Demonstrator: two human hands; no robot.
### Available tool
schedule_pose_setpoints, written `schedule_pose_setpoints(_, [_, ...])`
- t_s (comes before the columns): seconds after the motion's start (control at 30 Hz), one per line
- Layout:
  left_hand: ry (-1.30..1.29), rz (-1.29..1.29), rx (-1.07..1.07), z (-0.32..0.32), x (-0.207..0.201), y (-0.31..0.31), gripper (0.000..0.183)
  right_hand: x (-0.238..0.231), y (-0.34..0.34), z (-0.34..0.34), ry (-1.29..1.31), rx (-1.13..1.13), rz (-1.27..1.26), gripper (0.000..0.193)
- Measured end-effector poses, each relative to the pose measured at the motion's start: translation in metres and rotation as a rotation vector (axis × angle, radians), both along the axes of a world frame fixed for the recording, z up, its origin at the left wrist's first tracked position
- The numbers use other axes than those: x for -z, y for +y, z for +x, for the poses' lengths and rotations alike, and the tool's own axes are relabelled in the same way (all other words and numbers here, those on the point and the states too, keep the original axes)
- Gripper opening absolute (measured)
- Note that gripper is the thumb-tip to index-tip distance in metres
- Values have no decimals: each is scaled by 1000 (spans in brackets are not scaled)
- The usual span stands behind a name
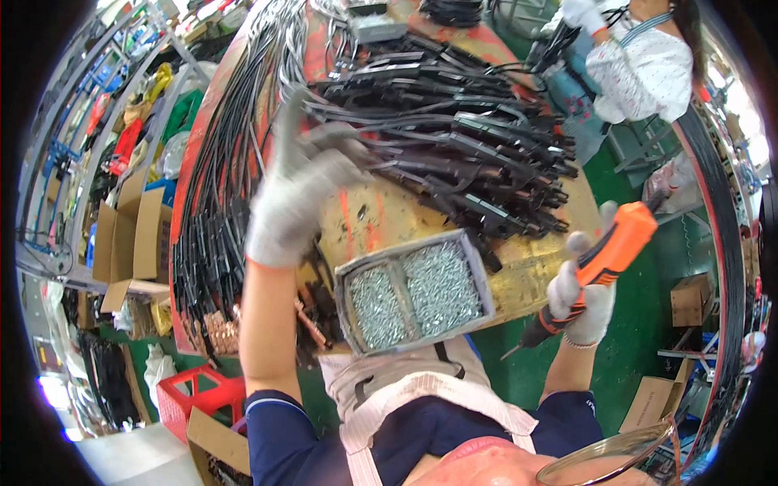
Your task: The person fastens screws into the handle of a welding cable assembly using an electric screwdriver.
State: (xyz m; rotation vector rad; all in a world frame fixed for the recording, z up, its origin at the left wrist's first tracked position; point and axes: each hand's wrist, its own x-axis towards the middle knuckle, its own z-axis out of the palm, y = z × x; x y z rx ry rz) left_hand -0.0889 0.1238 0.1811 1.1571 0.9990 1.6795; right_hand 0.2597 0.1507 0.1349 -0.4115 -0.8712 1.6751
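Blurred by motion, my gloved left hand (304, 182) is over the table's left half with its fingers spread apart, and I see nothing in it. Its fingertips are close to a pile of black strip-shaped parts with cables (454, 121). On the right, my gloved right hand (579, 300) is wrapped round an orange and black power screwdriver (612, 253), its thin bit pointing down and left. Between my arms, at the table's near edge, sits a grey two-compartment box (344, 317) filled with small silvery screws (442, 287).
Long grey cables (235, 121) run down the left side of the worn red and yellow table (389, 215). A small metallic box (379, 29) stands at the far edge. Another person (640, 73) works at the far right. Cartons (134, 235) and a red crate (182, 405) flank the left.
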Motion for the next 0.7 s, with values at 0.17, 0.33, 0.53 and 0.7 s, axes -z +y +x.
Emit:
schedule_pose_setpoints(0.17, [55,79,-238,-44,-28,-56,84,-7,9,-13,41,-53,97,103])
schedule_pose_setpoints(0.33, [132,-25,-428,-73,-11,-104,94,1,-5,-26,35,-315,-38,95])
schedule_pose_setpoints(0.53, [623,-212,-715,-77,31,-157,88,18,-26,-48,-476,-484,-77,85])
schedule_pose_setpoints(0.7, [992,-508,-771,-51,76,-210,20,51,0,-106,-963,-473,149,98])
